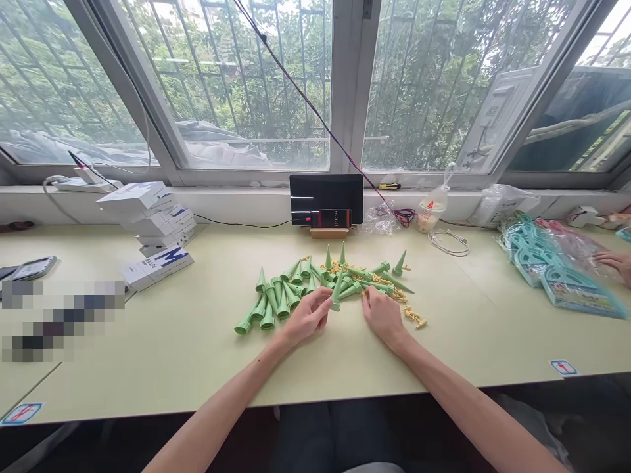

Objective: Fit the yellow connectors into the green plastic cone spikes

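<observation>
My left hand (pixel 308 315) is closed on a green plastic watering spike (pixel 338 289), its pointed tip up and its collar pinched between thumb and fingers. Over the right side of the pile, my right hand (pixel 384 318) has its fingers curled down. Whatever they pinch is hidden behind the hand. Many more green spikes (pixel 270 295) lie heaped to the left of and beyond my hands, a few standing on their collars. Small yellow plastic pieces (pixel 414 317) are scattered among the spikes and just right of my right hand.
A dark tablet and a phone (pixel 335 218) lean on a stand at the back. White boxes (pixel 158 268) are stacked at left. A cup (pixel 432 209), a coiled cable (pixel 449 243) and turquoise packaged items (pixel 557 269) are at right, beside another person's hand (pixel 616 263).
</observation>
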Action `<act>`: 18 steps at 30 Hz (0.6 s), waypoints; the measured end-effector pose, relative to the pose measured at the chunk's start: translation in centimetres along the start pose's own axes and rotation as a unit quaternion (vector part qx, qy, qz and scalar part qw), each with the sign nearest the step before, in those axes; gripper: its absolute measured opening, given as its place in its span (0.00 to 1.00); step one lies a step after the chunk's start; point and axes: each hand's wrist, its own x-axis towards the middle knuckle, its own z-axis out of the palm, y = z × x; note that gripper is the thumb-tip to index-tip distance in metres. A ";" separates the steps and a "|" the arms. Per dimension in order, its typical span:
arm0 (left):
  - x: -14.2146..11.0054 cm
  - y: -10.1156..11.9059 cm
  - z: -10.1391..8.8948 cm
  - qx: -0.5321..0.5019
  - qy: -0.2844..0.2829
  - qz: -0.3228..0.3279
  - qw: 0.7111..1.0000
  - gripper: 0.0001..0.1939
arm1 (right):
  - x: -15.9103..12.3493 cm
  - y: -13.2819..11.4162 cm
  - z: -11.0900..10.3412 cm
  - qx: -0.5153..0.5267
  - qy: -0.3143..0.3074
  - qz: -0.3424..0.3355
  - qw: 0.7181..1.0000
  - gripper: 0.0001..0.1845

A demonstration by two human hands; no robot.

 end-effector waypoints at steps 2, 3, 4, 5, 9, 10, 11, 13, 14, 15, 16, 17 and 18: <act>0.0 0.0 0.0 -0.002 0.000 0.002 1.000 0.21 | 0.0 0.0 0.0 0.001 -0.001 0.002 1.000 0.08; 0.0 -0.1 0.0 -0.003 0.000 0.004 1.000 0.21 | 0.1 0.0 0.1 0.000 -0.001 0.004 1.000 0.08; 0.0 -0.1 0.0 -0.004 0.000 0.005 1.000 0.20 | 0.1 0.0 0.1 -0.001 -0.001 0.004 1.000 0.09; 0.0 -0.1 0.0 -0.004 -0.001 0.006 1.000 0.20 | 0.1 0.0 0.2 -0.001 -0.001 0.005 1.000 0.09; 0.0 -0.2 0.0 0.001 -0.001 0.008 1.000 0.20 | 0.0 0.1 0.4 0.016 0.016 0.005 1.000 0.08; 0.0 -0.2 0.0 0.003 -0.001 0.008 1.000 0.21 | 0.0 0.1 0.4 0.024 0.023 0.005 0.999 0.08; 0.0 -0.2 0.0 0.004 0.000 0.008 1.000 0.21 | 0.0 0.0 0.3 0.034 0.031 0.004 0.999 0.08; 0.0 -0.2 0.0 0.006 0.000 0.007 1.000 0.21 | -0.1 0.0 0.3 0.060 0.050 0.001 0.997 0.07; 0.1 -0.1 0.0 0.006 0.000 0.006 1.000 0.21 | -0.2 0.0 0.2 0.076 0.062 -0.002 0.995 0.07; 0.1 -0.1 0.0 0.005 0.002 0.005 1.000 0.21 | -0.2 0.0 0.2 0.095 0.076 -0.008 0.993 0.07; 0.1 -0.1 0.0 0.004 0.003 0.004 1.000 0.21 | -0.3 -0.1 0.1 0.117 0.091 -0.018 0.989 0.07; 0.1 0.0 0.1 0.002 0.005 0.004 1.000 0.22 | -0.4 -0.2 0.1 0.145 0.108 -0.035 0.983 0.07; 0.1 0.0 0.1 -0.001 0.006 0.004 1.000 0.22 | -0.6 -0.3 0.1 0.178 0.125 -0.059 0.974 0.07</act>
